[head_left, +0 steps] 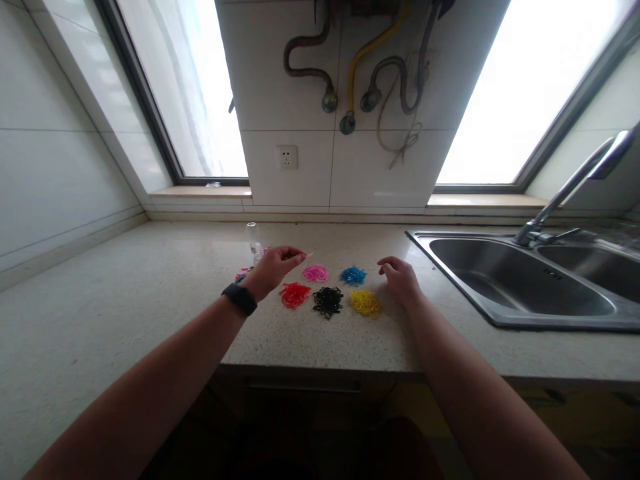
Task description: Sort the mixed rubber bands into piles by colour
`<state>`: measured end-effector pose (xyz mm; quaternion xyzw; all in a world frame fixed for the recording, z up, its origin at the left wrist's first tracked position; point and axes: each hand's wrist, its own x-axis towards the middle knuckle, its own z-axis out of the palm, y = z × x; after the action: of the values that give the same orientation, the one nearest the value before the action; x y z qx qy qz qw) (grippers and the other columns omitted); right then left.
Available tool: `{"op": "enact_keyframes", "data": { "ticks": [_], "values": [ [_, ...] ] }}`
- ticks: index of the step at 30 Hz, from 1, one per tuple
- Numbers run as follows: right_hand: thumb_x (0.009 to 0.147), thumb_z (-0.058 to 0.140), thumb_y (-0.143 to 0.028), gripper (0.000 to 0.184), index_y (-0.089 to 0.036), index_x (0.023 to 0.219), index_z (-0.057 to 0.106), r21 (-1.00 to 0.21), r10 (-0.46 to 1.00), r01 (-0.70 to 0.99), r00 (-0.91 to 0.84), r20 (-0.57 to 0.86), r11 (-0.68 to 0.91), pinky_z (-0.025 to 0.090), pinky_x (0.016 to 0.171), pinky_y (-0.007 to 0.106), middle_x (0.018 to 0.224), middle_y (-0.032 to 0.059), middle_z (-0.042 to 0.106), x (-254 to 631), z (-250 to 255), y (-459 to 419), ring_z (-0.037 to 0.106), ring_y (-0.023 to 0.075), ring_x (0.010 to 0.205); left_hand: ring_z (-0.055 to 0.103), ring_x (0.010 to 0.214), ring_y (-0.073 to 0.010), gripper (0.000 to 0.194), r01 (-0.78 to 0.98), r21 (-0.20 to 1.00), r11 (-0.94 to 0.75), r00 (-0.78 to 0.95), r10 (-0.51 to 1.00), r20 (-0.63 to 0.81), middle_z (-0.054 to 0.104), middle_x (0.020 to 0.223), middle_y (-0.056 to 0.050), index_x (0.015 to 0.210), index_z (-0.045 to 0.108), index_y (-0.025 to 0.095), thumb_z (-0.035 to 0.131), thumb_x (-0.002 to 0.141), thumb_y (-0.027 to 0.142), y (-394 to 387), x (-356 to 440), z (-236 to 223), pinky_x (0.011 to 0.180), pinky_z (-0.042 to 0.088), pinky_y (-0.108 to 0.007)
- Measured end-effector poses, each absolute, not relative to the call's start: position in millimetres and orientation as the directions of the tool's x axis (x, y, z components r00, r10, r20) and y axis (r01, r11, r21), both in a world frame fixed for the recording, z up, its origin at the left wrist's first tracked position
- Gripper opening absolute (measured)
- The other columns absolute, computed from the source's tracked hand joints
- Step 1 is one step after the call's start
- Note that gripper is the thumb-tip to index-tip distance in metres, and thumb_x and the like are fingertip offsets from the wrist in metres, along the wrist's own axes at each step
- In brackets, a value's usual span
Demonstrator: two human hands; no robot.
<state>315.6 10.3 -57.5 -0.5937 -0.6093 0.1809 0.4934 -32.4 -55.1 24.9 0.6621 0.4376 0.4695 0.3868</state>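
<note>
My left hand (279, 265), with a dark band on its wrist, pinches a thin pale strip (311, 253) at its fingertips, too small to make out fully. It hovers just above the pink pile of small rubber bands (315, 273). A red pile (295, 295) and a black pile (328, 302) lie nearer the front. My right hand (399, 275) is half curled beside the blue pile (353, 275), a small gap between thumb and forefinger and nothing visible in them. Just left of its wrist lies a yellow pile (365, 303).
A clear bottle (254, 241) stands behind my left hand, and a mixed-colour heap (243, 274) is partly hidden by it. On the right, a steel double sink (480, 313) with a tap (565, 193) is set into the counter (165, 287). A tiled wall closes the back.
</note>
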Motion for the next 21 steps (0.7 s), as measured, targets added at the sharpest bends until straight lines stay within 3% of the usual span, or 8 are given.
{"op": "enact_keyframes", "data": {
  "ticks": [2, 5, 8, 21],
  "values": [
    [0.075, 0.05, -0.03, 0.029, -0.018, 0.087, 0.073, -0.808, 0.904, 0.544, 0.193, 0.382, 0.226, 0.038, 0.057, 0.025, 0.069, 0.0027, 0.069, 315.1, -56.7, 9.7, 0.053, 0.0138, 0.057, 0.059, 0.073, -0.0147, 0.03, 0.409, 0.819, -0.402, 0.243, 0.913, 0.327, 0.07, 0.082, -0.006, 0.093, 0.073, 0.014, 0.067, 0.083, 0.041, -34.4, -31.7, 20.2, 0.067, 0.045, -0.027],
    [0.074, 0.05, -0.029, 0.028, -0.018, 0.086, 0.073, -0.804, 0.905, 0.551, 0.188, 0.382, 0.224, 0.038, 0.056, 0.025, 0.069, 0.0024, 0.069, 315.2, -56.1, 10.0, 0.052, 0.0136, 0.056, 0.063, 0.073, -0.0164, 0.029, 0.669, 0.602, -0.436, 0.293, 0.899, 0.326, 0.072, 0.08, -0.007, 0.093, 0.074, 0.013, 0.061, 0.086, 0.038, -6.4, -29.4, 9.3, 0.066, 0.044, -0.027],
    [0.074, 0.05, -0.029, 0.028, -0.018, 0.086, 0.072, -0.803, 0.909, 0.554, 0.183, 0.373, 0.218, 0.038, 0.056, 0.025, 0.067, 0.0022, 0.069, 315.6, -56.1, 11.3, 0.052, 0.0133, 0.054, 0.064, 0.072, -0.0168, 0.026, 0.774, 0.463, -0.432, 0.319, 0.897, 0.305, 0.073, 0.079, -0.007, 0.091, 0.076, 0.014, 0.061, 0.084, 0.033, 13.2, -25.5, -1.3, 0.063, 0.042, -0.026],
    [0.073, 0.048, -0.029, 0.028, -0.019, 0.085, 0.072, -0.801, 0.919, 0.567, 0.183, 0.349, 0.192, 0.039, 0.056, 0.025, 0.065, 0.0014, 0.068, 311.9, -53.7, 10.5, 0.053, 0.0139, 0.055, 0.065, 0.073, -0.0196, 0.025, 0.837, 0.342, -0.427, 0.355, 0.9, 0.255, 0.074, 0.082, -0.009, 0.091, 0.079, 0.016, 0.062, 0.08, 0.031, 35.8, -6.9, -16.9, 0.065, 0.043, -0.027]
  ]
}}
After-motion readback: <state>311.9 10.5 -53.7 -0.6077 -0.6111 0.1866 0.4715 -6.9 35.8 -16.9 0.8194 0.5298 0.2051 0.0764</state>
